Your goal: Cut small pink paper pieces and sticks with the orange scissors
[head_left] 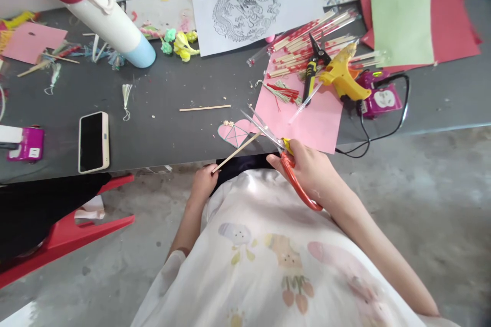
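Observation:
My left hand (203, 181) is closed in a pinch on the near end of a thin wooden stick (238, 151), which slants up to the right toward the table edge. My right hand (310, 171) grips red-handled scissors (274, 138); their blades are parted around the far end of the stick. Just beyond the stick's tip lies a small pink fan-shaped paper piece (233, 134) on the dark table (161, 92).
On the table lie a pink sheet (307, 117), a yellow glue gun (343, 76) with its black cord, small cutters (312, 64), several sticks (307, 43), a dragon print (253, 5), a phone (93, 141), a white-blue bottle (111, 20), a loose stick (205, 108). A red stool (69, 230) stands at left.

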Motion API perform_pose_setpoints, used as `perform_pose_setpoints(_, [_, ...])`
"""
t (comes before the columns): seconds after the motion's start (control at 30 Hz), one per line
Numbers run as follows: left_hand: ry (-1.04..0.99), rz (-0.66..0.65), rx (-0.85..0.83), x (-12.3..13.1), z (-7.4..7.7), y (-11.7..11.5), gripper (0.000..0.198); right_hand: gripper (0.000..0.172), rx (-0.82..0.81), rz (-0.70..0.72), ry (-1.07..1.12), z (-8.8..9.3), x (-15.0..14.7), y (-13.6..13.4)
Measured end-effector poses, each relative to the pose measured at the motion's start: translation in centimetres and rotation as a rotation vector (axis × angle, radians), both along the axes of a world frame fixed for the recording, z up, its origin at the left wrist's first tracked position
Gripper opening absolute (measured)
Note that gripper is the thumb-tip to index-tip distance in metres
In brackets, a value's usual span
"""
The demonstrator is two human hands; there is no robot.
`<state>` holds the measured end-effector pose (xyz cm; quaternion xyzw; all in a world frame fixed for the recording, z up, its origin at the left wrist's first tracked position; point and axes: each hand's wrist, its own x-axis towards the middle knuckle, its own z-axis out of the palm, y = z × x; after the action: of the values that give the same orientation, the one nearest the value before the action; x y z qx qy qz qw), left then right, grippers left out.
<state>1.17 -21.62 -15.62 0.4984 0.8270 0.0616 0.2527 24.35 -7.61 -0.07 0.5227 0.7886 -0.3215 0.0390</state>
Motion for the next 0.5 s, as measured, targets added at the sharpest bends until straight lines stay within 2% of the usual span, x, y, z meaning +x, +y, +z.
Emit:
perform_pose_setpoints(0.2, [-0.02,-0.061,0.014,0.03,0.01,-0.03,0.018,0.044,0.013,-0.017,-0.011,-0.05,0.09,0.02])
perform_pose_setpoints(0.5, [-0.118,-0.058,0.013,0.38,0.3,-0.09,0.025,0.043,0.007,-0.001,-0.001,-0.27,0.09,0.03])
